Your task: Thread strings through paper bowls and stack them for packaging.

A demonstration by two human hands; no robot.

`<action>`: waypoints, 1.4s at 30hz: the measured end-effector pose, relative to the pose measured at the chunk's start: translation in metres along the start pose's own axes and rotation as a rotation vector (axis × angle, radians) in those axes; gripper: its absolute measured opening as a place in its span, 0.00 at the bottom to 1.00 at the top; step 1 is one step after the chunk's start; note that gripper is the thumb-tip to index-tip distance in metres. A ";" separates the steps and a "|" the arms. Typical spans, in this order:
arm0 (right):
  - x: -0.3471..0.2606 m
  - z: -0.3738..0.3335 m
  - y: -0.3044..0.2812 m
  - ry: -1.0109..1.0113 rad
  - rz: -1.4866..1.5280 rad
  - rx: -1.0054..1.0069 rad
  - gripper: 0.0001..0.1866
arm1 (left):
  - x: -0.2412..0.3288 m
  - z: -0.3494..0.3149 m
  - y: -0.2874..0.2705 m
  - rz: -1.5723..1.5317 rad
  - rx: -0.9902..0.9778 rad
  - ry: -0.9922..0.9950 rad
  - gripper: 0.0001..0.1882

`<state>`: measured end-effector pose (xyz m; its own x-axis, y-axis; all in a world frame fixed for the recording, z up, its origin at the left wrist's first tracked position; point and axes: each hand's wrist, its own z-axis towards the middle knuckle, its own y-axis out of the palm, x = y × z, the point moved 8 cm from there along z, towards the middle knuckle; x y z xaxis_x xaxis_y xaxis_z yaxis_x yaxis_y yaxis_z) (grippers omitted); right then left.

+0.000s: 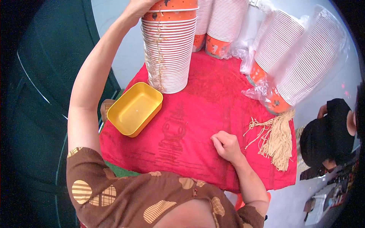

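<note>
At the top edge of the view, my left hand (137, 8) is closed against the side of an orange patterned paper bucket (175, 5), its fingertips partly cut off by the frame. That bucket tops a tall stack of nested paper buckets (171, 57) with white rims, standing on the table. Strands of tan string (161, 49) hang down the stack's side. My right hand (227, 146) rests on the red cloth in a loose fist; nothing shows in it. To its right lies a bundle of cream strings (280, 142), knotted or gathered at its upper end.
A yellow plastic tub (133, 110) sits at the table's left edge, close to the stack. More bucket stacks (224, 22), some wrapped in clear plastic (308, 60), line the back and right. Red cloth (197, 114) covers the table. A person in black (327, 140) is beyond the right side.
</note>
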<state>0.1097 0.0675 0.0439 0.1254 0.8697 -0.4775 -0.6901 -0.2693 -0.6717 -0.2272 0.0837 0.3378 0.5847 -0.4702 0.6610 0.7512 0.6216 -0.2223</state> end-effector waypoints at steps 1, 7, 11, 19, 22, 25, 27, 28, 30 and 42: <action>0.002 -0.001 -0.001 0.009 0.004 -0.004 0.02 | -0.001 0.000 0.000 -0.001 0.024 -0.004 0.51; 0.000 -0.002 0.000 0.021 0.002 -0.011 0.02 | -0.004 -0.003 -0.002 -0.028 -0.008 -0.003 0.52; 0.000 -0.001 0.000 0.011 -0.007 -0.018 0.02 | -0.012 -0.004 -0.008 0.012 0.085 -0.013 0.53; 0.000 0.000 -0.001 0.009 0.003 -0.009 0.02 | -0.004 -0.005 0.005 -0.041 -0.106 0.047 0.50; 0.001 -0.002 -0.001 0.001 0.015 -0.005 0.02 | -0.008 -0.005 0.004 -0.031 -0.125 0.055 0.50; 0.001 -0.002 -0.003 -0.006 0.017 0.002 0.02 | 0.000 -0.013 0.008 -0.024 -0.089 0.080 0.52; 0.000 -0.003 -0.005 -0.011 0.015 0.001 0.02 | 0.005 -0.018 0.009 -0.011 -0.090 0.077 0.52; 0.000 -0.003 -0.005 -0.012 0.013 0.000 0.02 | 0.006 -0.019 0.010 0.000 -0.091 0.074 0.53; -0.001 -0.004 -0.005 -0.014 0.011 0.001 0.02 | 0.003 -0.020 0.009 -0.007 -0.072 0.107 0.53; -0.004 -0.010 -0.008 -0.055 0.037 0.001 0.01 | 0.007 -0.033 0.011 0.017 -0.009 0.101 0.56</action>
<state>0.1214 0.0619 0.0455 0.0600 0.8805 -0.4702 -0.6945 -0.3016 -0.6533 -0.2052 0.0669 0.3164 0.6248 -0.5212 0.5813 0.7437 0.6241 -0.2396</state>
